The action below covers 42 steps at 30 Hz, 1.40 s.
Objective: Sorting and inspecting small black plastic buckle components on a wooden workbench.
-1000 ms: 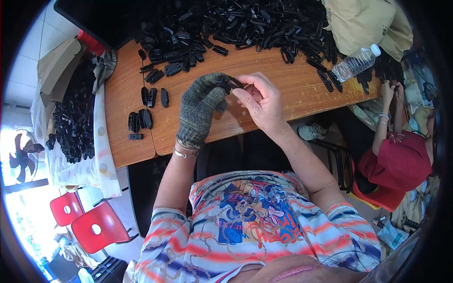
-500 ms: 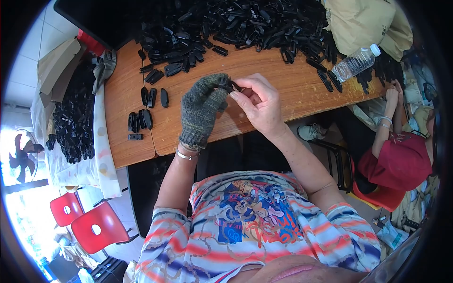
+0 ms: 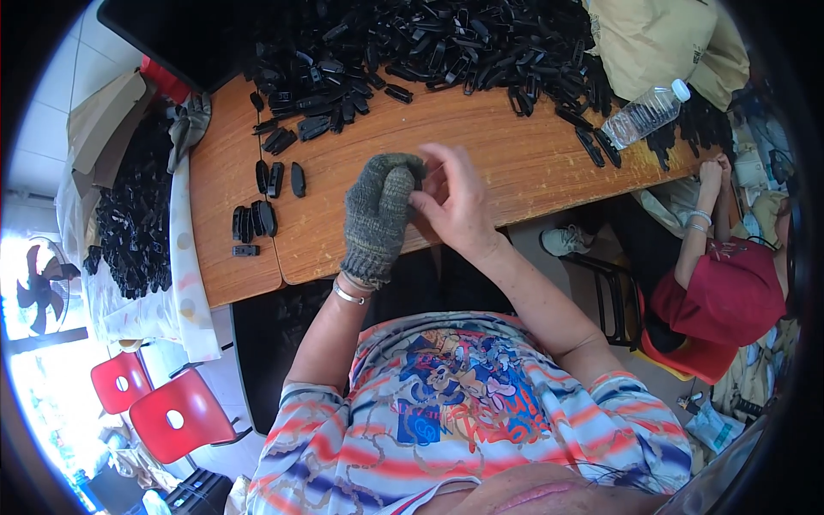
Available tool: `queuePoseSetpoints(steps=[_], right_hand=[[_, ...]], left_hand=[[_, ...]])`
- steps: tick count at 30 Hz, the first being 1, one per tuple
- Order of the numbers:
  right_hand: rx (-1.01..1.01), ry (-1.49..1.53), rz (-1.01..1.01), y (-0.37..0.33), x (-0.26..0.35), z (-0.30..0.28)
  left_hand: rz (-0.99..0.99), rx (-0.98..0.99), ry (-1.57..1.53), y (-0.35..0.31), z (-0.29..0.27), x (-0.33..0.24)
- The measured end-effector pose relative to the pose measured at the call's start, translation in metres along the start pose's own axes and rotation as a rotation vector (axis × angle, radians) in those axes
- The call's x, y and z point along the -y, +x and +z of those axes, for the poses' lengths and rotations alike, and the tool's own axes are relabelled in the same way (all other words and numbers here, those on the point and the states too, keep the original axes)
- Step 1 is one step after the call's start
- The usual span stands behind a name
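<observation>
In front of my body, over the table's near edge, my two hands meet. My left hand [image 3: 378, 215], in a dark grey-green knitted glove, is closed with the fingers curled and the thumb laid along them. A small black plastic part showed in these fingers half a second ago; the glove now hides it. My bare right hand [image 3: 457, 199] presses against the glove's fingertips, its own fingers bent and slightly blurred. What it pinches is hidden. To the left of the glove lie a single black plastic part [image 3: 298, 179] and a short row of similar parts [image 3: 254, 221].
A large heap of black plastic parts [image 3: 446, 47] covers the far side of the wooden table [image 3: 532, 163]. A clear bottle [image 3: 645, 116] lies by a beige bag [image 3: 657, 43]. More parts [image 3: 137, 206] fill a container at left. A co-worker in a red shirt [image 3: 725, 292] sits at right.
Both hands have drawn slightly together and down toward me. The left glove has turned, so the black part seen between its fingers is now hidden. The table's contents look the same.
</observation>
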State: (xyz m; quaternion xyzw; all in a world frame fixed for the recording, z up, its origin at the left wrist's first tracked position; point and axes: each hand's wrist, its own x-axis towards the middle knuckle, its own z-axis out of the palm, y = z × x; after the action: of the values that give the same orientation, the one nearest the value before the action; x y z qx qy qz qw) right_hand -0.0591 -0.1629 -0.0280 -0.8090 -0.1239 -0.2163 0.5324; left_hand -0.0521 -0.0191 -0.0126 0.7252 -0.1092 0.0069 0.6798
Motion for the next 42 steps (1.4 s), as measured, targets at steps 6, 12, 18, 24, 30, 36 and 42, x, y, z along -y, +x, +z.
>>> queuePoseSetpoints(steps=[6, 12, 18, 24, 30, 36, 42], right_hand=[[0.154, 0.22, 0.183, -0.01, -0.002, 0.016], [0.148, 0.252, 0.203, -0.005, 0.003, 0.025], [0.383, 0.015, 0.169, 0.016, -0.021, -0.01], [-0.005, -0.867, 0.064, 0.079, -0.084, -0.098], [0.067, -0.904, 0.159, 0.095, -0.107, -0.097], [0.148, -0.563, 0.151, 0.089, -0.089, -0.056], [0.183, -0.577, 0.032, 0.08, -0.066, -0.04]], left_hand=[[0.025, 0.034, -0.245, 0.003, -0.001, 0.009], [0.014, 0.001, -0.111, 0.009, -0.01, 0.006], [0.009, 0.1, 0.118, 0.022, -0.029, 0.008], [0.104, 0.098, 0.994, 0.016, -0.069, -0.01], [0.119, -0.082, 1.015, 0.031, -0.081, -0.007], [0.014, -0.107, 1.225, 0.073, -0.102, -0.001], [-0.144, -0.129, 1.294, 0.083, -0.089, -0.002]])
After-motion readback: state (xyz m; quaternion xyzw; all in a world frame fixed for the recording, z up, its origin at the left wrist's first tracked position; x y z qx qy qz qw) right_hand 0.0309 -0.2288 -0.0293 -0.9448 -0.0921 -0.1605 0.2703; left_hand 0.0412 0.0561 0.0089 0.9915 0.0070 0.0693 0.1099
